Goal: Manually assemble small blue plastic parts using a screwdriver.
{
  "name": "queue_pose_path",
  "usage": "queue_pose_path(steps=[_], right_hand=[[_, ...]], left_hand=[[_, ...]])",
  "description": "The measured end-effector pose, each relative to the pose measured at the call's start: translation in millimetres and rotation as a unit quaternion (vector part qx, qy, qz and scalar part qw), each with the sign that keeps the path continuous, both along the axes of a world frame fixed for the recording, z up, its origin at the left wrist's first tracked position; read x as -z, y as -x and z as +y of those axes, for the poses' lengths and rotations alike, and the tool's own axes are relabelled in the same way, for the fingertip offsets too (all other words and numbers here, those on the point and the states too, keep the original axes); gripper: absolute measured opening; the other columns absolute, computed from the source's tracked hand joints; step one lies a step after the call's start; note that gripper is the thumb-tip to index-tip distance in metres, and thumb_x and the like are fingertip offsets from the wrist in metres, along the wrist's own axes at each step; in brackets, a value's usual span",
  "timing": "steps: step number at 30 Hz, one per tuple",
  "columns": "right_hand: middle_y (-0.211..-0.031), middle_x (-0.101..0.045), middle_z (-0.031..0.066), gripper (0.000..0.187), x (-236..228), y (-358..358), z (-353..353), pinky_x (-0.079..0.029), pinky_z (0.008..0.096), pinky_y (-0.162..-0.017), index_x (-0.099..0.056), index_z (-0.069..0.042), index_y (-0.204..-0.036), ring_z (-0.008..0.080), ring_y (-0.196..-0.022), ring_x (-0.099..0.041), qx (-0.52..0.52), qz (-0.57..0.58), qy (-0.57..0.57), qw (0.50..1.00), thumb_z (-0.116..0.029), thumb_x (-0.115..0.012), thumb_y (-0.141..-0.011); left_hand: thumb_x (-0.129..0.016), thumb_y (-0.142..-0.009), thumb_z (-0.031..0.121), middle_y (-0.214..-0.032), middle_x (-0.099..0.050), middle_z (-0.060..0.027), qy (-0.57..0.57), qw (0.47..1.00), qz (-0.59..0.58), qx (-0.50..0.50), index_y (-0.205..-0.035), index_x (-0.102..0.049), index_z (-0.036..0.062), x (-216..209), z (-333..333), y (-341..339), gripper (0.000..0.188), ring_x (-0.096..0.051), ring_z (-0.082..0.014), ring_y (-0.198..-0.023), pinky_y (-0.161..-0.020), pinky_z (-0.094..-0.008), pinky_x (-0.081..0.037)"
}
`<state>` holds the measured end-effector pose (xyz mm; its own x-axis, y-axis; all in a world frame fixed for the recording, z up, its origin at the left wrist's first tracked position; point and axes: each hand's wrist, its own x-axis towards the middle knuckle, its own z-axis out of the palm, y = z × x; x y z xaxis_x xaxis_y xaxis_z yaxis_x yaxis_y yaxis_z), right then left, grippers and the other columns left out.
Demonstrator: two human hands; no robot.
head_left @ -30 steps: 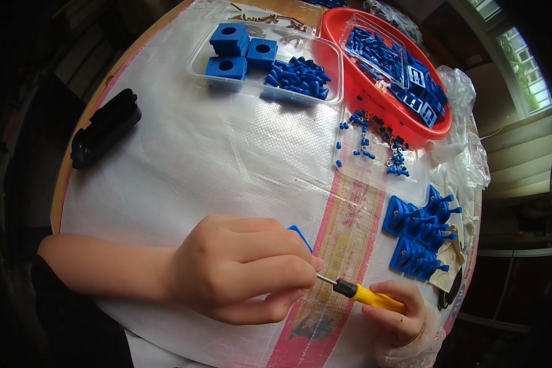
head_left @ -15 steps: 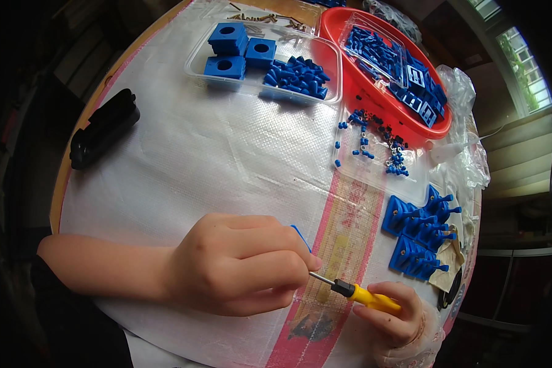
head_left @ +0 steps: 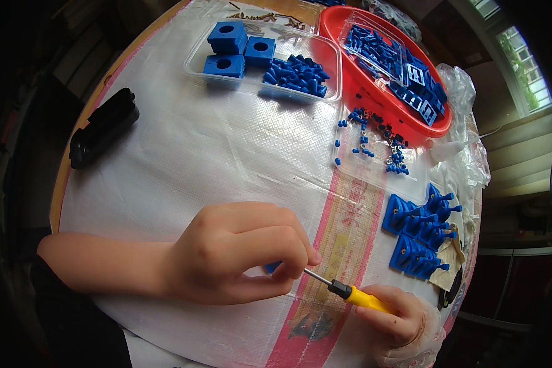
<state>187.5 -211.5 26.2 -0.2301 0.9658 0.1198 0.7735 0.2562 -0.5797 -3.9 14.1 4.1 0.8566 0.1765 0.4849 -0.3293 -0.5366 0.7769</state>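
Observation:
My right hand (head_left: 395,313) grips the yellow handle of a screwdriver (head_left: 366,299) with a black collar. Its metal shaft points up and left, and the tip goes out of sight behind the fingers of my left hand (head_left: 245,254). Those left fingers are curled around a small blue plastic part (head_left: 273,267). Only a sliver of that part shows between the fingers, so its full shape is hidden.
A clear tub (head_left: 193,64) holds blue square blocks and small blue caps. Behind it lie brass-coloured screws (head_left: 270,18). A red basin (head_left: 438,126) holds blue parts. Small blue pieces lie on a clear lid (head_left: 380,178); blue assemblies (head_left: 417,233) stand right. A black case (head_left: 104,129) lies left.
My left hand has tilted and shifted slightly up, exposing a different bit of the blue part. The screwdriver has moved slightly left with my right hand still on its handle.

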Motion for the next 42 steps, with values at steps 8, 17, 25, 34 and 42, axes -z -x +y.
queue_pose_path(steps=[8, 17, 25, 34, 42], right_hand=[[-0.101, -0.058, 0.0222, 0.028, 2, -1, 4, -0.051, 0.0263, -0.064, -0.066, -0.003, -0.100, 0.0265, -0.076, -0.062, -0.005, -0.014, -0.038, 0.999, 0.000, -0.066, -0.073], [-0.104, -0.058, 0.0200, 0.030, 7, -2, 3, -0.044, 0.0238, -0.052, -0.066, -0.006, -0.102, 0.0192, -0.064, -0.056, -0.019, -0.044, -0.057, 0.997, -0.004, -0.064, -0.072], [-0.104, -0.058, 0.0196, 0.031, 5, 0, 0, -0.043, 0.0237, -0.052, -0.067, -0.007, -0.102, 0.0180, -0.062, -0.055, 0.003, -0.038, -0.064, 0.997, -0.003, -0.065, -0.071], [-0.101, -0.058, 0.0196, 0.030, 5, 1, -1, -0.043, 0.0251, -0.052, -0.067, -0.006, -0.100, 0.0195, -0.062, -0.055, 0.025, -0.043, -0.067, 0.996, -0.002, -0.064, -0.070], [-0.101, -0.058, 0.0210, 0.030, -1, 1, -3, -0.044, 0.0262, -0.053, -0.066, -0.004, -0.100, 0.0206, -0.063, -0.055, 0.019, -0.041, -0.056, 0.997, -0.002, -0.063, -0.071]], left_hand=[[-0.074, -0.065, 0.001, -0.085, -0.068, -0.0083, 0.014, 1.000, 0.007, 0.006, -0.077, -0.057, 0.0090, -1, 1, 0, 0.023, -0.063, -0.0163, -0.071, -0.057, -0.0241, -0.048], [-0.073, -0.065, 0.002, -0.085, -0.068, -0.0080, 0.003, 1.000, -0.002, 0.009, -0.076, -0.057, 0.0095, -1, 1, 0, 0.021, -0.063, -0.0162, -0.070, -0.057, -0.0241, -0.047], [-0.071, -0.072, 0.000, -0.089, -0.067, -0.0080, 0.075, 0.997, 0.020, 0.013, -0.096, -0.052, 0.0082, 5, -1, 1, 0.031, -0.062, -0.0147, -0.074, -0.052, -0.0208, -0.044], [-0.066, -0.073, -0.006, -0.091, -0.066, -0.0089, 0.031, 0.999, 0.012, 0.018, -0.099, -0.050, 0.0071, 7, -1, 1, 0.033, -0.062, -0.0154, -0.076, -0.054, -0.0223, -0.046], [-0.060, -0.072, -0.005, -0.099, -0.055, -0.0129, -0.001, 1.000, -0.012, 0.007, -0.098, -0.049, 0.0065, 6, -2, -5, 0.030, -0.053, -0.0205, -0.089, -0.074, -0.0287, -0.045]])
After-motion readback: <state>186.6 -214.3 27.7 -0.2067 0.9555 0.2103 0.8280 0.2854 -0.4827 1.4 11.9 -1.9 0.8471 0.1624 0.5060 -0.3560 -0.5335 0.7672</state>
